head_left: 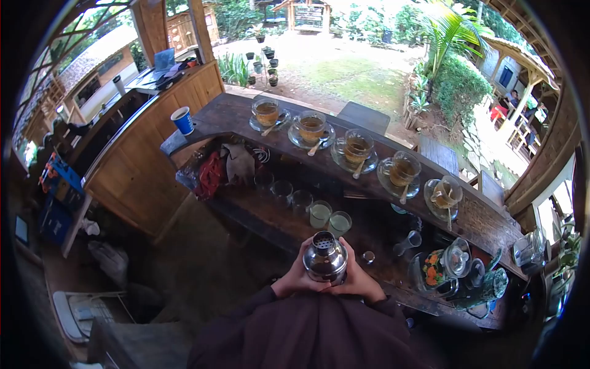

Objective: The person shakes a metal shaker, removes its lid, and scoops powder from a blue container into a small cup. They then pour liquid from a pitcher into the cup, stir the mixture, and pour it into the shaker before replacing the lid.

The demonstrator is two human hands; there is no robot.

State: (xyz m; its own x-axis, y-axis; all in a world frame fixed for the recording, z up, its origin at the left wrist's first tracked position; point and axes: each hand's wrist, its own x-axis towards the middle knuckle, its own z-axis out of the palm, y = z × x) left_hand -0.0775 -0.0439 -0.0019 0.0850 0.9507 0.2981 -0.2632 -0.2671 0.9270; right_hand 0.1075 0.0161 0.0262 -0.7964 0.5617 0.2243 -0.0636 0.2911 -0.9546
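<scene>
A shiny metal cocktail shaker (326,265) is held upright close to my body, its perforated strainer top (324,242) showing and no cap over it. My left hand (297,275) wraps round its left side. Round the right side curls my right hand (357,278). Just beyond the shaker, on the lower shelf, stand two glasses of pale greenish liquid, one (320,214) left of the other (340,223). Several clear glasses (282,192) continue the row to the left. A small round metal piece (368,257), perhaps the shaker's cap, lies right of my right hand.
Along the raised wooden counter (236,111) stand several glass cups of amber drink (309,127) on saucers with spoons. A blue paper cup (182,120) is at its left end. To the right are a flower-patterned glass jar (434,269) and a green glass pitcher (491,286). Red cloth (212,175) lies on the shelf.
</scene>
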